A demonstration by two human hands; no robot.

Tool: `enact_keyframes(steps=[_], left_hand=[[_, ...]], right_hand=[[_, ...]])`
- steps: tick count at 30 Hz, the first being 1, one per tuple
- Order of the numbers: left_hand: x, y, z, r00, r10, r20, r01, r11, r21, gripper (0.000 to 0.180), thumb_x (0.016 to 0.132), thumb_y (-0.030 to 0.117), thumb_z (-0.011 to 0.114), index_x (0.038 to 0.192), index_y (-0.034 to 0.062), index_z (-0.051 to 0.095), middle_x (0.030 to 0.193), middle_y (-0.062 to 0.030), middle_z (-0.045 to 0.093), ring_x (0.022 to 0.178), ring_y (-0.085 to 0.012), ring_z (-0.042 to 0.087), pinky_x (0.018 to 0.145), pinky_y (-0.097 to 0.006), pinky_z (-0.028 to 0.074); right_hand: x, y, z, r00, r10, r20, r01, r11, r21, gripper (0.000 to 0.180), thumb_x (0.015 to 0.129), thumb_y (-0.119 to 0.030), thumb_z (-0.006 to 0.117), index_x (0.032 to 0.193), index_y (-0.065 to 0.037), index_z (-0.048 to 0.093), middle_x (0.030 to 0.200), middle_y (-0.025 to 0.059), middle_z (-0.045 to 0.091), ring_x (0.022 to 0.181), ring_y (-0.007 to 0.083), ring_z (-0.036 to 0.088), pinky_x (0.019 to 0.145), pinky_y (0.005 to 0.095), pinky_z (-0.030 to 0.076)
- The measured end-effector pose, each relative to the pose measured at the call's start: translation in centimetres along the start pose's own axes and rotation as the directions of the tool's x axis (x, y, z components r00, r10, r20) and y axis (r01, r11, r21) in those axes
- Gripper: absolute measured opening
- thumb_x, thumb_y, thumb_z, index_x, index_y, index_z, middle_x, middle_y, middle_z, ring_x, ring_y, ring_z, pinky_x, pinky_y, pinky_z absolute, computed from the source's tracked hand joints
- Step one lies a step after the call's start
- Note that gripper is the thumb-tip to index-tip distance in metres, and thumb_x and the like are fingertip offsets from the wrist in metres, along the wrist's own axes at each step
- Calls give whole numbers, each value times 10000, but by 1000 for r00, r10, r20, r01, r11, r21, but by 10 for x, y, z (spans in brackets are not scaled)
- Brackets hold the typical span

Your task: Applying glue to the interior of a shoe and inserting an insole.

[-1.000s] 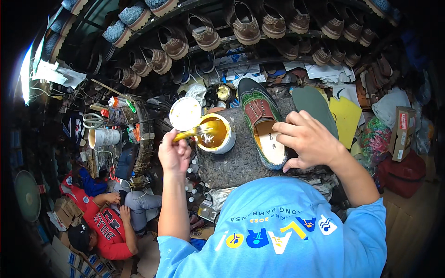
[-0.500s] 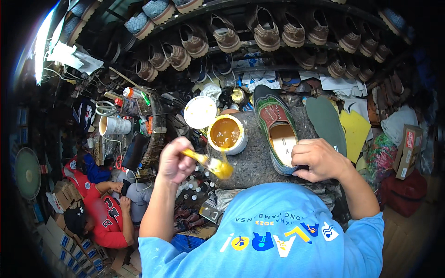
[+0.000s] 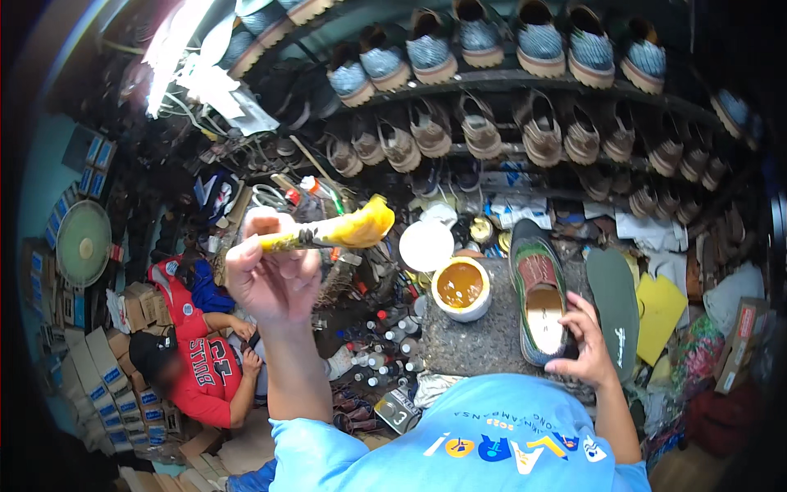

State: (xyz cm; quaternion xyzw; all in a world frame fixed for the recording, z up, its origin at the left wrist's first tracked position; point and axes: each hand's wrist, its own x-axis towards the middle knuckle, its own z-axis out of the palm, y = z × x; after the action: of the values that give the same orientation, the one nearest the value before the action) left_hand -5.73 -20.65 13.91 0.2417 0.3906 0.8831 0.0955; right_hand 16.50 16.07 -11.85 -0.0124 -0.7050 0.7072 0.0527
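Raised at the left, my left hand is closed round the handle of a glue brush. The brush's bristles are thickly coated in yellow glue and point right. My right hand has its fingers spread at the heel of a green, brown and blue lace-up shoe, thumb beside the heel and fingertips along its side. The shoe stands toe away from me, a pale insole visible inside. Left of it is an uncovered white tub of amber glue.
The shoe and tub are on a dark, rough-topped work block. A white lid lies beyond the tub. Green sole-shaped sheets and yellow sheets lie right. Small bottles cluster left. Shoe racks span the back. A person in red sits left.
My left hand has lifted the brush up and away from beside the tub. My right hand has loosened at the shoe's heel, its fingers now spread. The view has tilted upward.
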Motion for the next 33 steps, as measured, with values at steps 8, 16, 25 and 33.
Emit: enact_keyframes(steps=[8, 16, 25, 33], left_hand=[[-15, -56, 40, 967, -131, 218, -36, 778, 628, 335, 763, 196, 721, 966, -70, 740, 758, -164, 655, 562, -186, 577, 538, -278, 470], [-56, -215, 62, 850, -295, 436, -316, 376, 871, 104, 801, 5, 759, 877, 6, 687, 684, -100, 572, 535, -270, 582, 495, -381, 460], [-55, -219, 59, 824, -490, 282, -54, 429, 902, 58, 848, 14, 741, 884, -26, 718, 735, -149, 661, 608, -286, 659, 569, -372, 506], [-49, -229, 56, 873, -420, 247, -74, 387, 919, 86, 828, 17, 726, 893, -39, 732, 723, -153, 654, 611, -290, 652, 575, -374, 498]], right_hand=[[25, -2, 5, 1000, 28, -10, -27, 999, 34, 709, 555, -184, 1043, 1133, -102, 641, 1574, 220, 374, 1423, 281, 475, 1146, 400, 415], [16, 1, 8, 996, 57, -69, -50, 994, 98, 707, 545, -184, 1049, 1107, -117, 625, 1571, 207, 411, 1411, 307, 512, 1139, 415, 469], [15, 1, 6, 995, 45, -84, -36, 994, 106, 723, 539, -203, 1058, 1112, -115, 626, 1577, 202, 412, 1423, 324, 507, 1124, 426, 489], [16, 2, 7, 998, 31, -60, -22, 989, 147, 738, 545, -167, 1056, 1133, -117, 613, 1595, 208, 384, 1446, 330, 477, 1142, 444, 483]])
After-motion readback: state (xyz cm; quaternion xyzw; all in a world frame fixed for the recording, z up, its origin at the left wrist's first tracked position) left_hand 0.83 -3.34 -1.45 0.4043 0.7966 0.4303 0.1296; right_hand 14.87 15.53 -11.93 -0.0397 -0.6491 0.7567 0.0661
